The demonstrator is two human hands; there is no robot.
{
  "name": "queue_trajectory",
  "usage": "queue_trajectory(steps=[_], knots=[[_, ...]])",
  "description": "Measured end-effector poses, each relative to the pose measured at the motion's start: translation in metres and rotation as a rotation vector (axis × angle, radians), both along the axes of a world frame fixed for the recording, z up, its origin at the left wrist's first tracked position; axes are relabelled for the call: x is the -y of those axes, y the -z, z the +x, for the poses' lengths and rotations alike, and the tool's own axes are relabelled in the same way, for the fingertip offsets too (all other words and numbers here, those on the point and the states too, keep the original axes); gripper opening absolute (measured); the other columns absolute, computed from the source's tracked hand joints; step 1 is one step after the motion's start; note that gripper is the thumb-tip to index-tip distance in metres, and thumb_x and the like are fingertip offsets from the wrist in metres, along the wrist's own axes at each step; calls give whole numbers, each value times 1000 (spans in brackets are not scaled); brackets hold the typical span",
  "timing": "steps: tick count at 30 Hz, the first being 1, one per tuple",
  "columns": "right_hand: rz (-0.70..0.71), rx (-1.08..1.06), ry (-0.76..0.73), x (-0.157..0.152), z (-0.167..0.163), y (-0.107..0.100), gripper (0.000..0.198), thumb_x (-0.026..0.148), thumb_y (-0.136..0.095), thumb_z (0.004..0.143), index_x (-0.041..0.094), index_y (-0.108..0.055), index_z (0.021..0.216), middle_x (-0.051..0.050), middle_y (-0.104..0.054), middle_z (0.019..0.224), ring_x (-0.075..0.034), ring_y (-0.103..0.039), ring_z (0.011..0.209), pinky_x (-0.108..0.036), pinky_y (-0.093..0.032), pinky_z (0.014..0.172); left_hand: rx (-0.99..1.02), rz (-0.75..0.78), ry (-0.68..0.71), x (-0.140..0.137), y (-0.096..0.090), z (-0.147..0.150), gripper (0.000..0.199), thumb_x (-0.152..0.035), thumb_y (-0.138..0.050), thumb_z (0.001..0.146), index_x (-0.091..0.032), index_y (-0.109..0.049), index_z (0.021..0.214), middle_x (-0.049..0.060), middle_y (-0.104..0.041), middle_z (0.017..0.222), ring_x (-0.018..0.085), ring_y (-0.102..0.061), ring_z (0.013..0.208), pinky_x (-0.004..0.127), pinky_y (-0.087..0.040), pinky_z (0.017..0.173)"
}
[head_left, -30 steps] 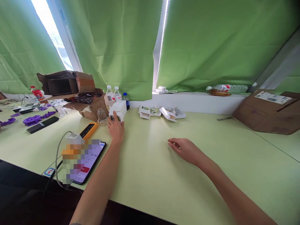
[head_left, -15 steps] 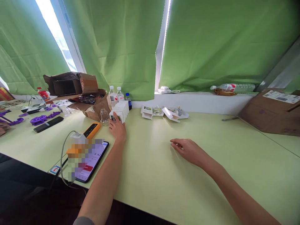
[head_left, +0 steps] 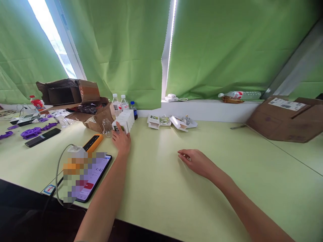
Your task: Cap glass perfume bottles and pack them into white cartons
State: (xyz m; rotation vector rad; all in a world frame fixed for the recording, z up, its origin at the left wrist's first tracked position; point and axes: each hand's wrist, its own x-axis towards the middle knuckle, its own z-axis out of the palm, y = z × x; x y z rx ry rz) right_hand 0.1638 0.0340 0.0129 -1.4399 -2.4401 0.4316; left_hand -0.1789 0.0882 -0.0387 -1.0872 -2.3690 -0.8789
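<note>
Nearest to us, on the left of the counter (head_left: 156, 188), a phone (head_left: 97, 173) lies screen up, and just beyond it we see an orange power strip (head_left: 95, 142) with a white charger (head_left: 75, 152) on it; a pale cable (head_left: 58, 174) runs from the charger toward the near edge. Our right hand (head_left: 193, 161) is at the middle of the counter, fingers curled, with only a narrow gap between fingertips and thumb and nothing held. Somewhat farther, left of centre, our left hand (head_left: 122, 141) touches the near end of a row of white boxes (head_left: 128, 117), fingers apart, thumb by the right side of the front box; we cannot tell whether it grips that box. A clear jar (head_left: 107, 127) stands just left of the row, and well to the left lie a black object (head_left: 42, 137) and purple parts (head_left: 30, 133). Toward the far side we have opened packages (head_left: 179, 123) right of the row, cardboard boxes (head_left: 88, 92) on the left behind the jar, and a blue-capped bottle (head_left: 133, 110) behind the row. At the far right a brown carton (head_left: 282, 121) leans near the sill, where a clear bottle (head_left: 246, 95) lies on its side before green curtains (head_left: 217, 47).
</note>
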Motion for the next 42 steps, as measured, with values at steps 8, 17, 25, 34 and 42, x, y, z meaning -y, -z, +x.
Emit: queue_trajectory(steps=[8,17,25,34,42], knots=[[22,6,-18,-5,3,9,36,37,-39,92,22,-65,111,-8,-66,116,-26,-62,104,-36,-47,85,-99,108,217,9,-18,14,95,-53,-53,82,-10,-1,149,23,6,154,38,1,142,55,-13,112],[44,34,-36,-11,5,17,41,38,-39,92,19,-59,123,-8,-55,133,-27,-52,121,-39,-41,100,-59,91,730,24,-23,94,81,-55,-41,87,-19,-4,150,13,6,157,29,4,144,50,-15,114],[48,78,80,-27,20,34,50,40,-39,94,15,-44,137,-14,-39,146,-25,-34,136,-39,-30,109,-18,-418,936,30,10,116,61,-56,-36,89,-17,-42,135,17,-35,147,31,-26,139,53,-17,111],[137,85,278,-60,24,61,50,37,-34,95,10,-44,136,-16,-38,146,-24,-30,138,-38,-19,113,-107,-515,934,31,5,111,64,-58,-26,91,-16,-40,137,15,-31,150,30,-23,139,50,-15,111],[203,139,369,-88,30,64,49,37,-37,93,11,-47,133,-14,-43,143,-22,-35,134,-35,-22,111,-147,-474,929,27,12,111,63,-56,-26,91,-13,-42,135,17,-34,148,31,-26,138,50,-16,110]])
